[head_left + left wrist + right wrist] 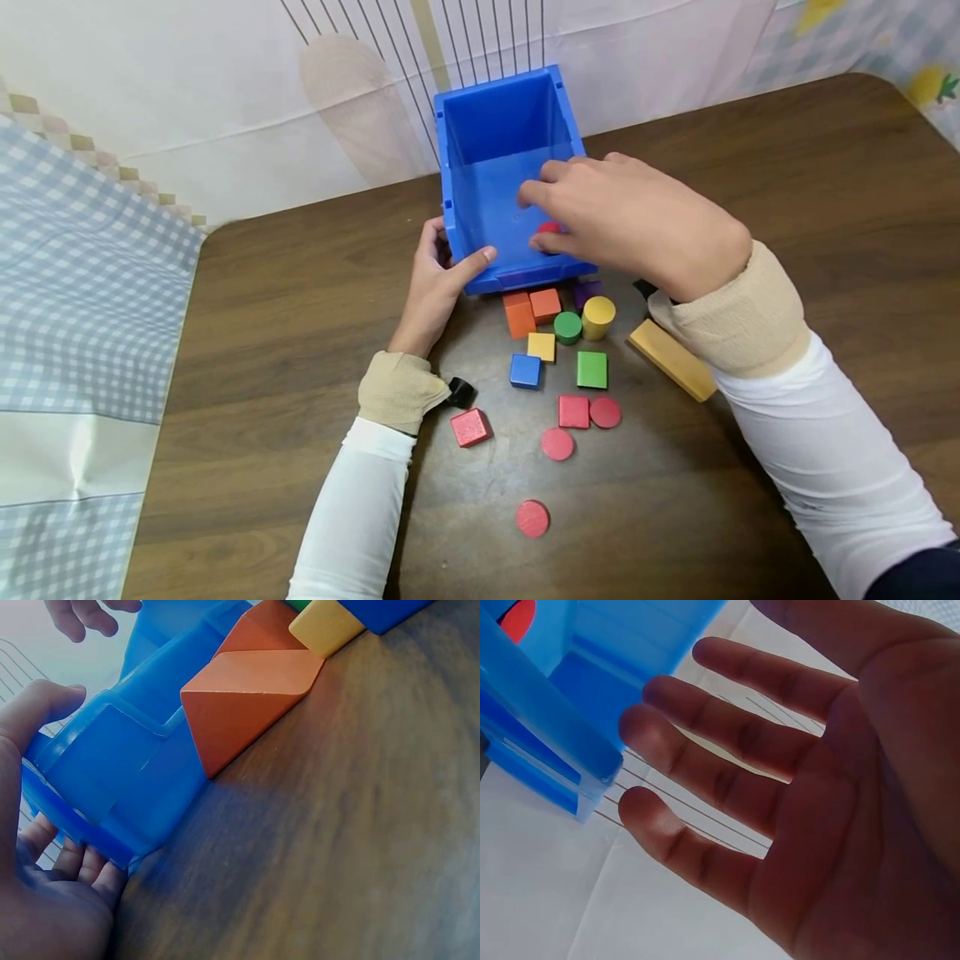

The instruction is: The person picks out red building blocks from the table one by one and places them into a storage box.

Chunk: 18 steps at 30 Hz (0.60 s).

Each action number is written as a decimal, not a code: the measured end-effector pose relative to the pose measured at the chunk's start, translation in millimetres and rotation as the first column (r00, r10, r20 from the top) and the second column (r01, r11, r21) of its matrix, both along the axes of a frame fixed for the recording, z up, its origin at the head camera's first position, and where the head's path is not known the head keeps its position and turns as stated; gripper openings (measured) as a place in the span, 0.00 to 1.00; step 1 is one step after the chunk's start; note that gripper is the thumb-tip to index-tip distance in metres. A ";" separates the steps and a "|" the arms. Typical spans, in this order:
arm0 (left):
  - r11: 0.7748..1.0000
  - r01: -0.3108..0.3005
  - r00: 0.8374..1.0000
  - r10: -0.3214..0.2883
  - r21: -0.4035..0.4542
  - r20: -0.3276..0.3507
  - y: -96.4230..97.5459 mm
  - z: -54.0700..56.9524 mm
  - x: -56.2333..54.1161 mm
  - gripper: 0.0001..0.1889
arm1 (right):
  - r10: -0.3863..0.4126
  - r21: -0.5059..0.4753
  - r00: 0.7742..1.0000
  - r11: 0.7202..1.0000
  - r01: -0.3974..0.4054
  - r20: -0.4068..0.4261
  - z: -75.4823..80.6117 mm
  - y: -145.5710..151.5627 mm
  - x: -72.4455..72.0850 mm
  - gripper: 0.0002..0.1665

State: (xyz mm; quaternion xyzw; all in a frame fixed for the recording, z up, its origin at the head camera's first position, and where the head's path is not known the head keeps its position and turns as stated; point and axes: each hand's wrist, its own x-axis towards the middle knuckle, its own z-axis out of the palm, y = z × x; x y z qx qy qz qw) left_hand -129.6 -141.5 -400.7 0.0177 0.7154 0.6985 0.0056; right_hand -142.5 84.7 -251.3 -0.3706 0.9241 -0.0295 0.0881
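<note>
The smooth, wood-grain tabletop [285, 375] carries the blue bin [487, 125] near its far edge; the bin looks like stiff, moulded plastic, probably light and a bit slick, so its raised rim should give the surest hold. The right hand [637, 221] hangs over the bin, fingers loosely spread and palm bare, holding nothing; the left hand [438, 279] grips the near left corner, thumb over the rim and fingers curled outside. The plank [672, 360], flat and likely wooden, lies beyond the blocks to the right and should be pinched across its narrow width. The yellow cylinder [598, 318] could roll if tipped; the orange blocks [519, 315], crisp-edged and hard, offer flat faces to pinch. The red discs [557, 444] are best taken by their round edges. Inside the bin, the red piece [549, 227] is partly hidden, its shape uncertain.
</note>
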 end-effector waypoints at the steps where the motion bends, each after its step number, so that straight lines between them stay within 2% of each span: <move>1: 1.000 -0.002 1.000 0.002 0.002 0.001 0.9 0.1 0.2 0.35 | -0.001 -0.001 1.000 1.000 0.001 -0.004 0.5 0.9 0.7 0.28; 9: 1.000 0.012 1.000 -0.012 0.000 -0.001 8.9 0.4 -1.2 0.35 | -0.032 -0.012 0.999 0.999 0.032 -0.002 6.5 9.8 6.9 0.28; 18: 1.000 0.001 1.000 -0.001 -0.005 -0.006 7.3 0.5 1.5 0.34 | -0.008 -0.018 1.000 1.000 0.008 -0.023 14.2 10.8 15.7 0.28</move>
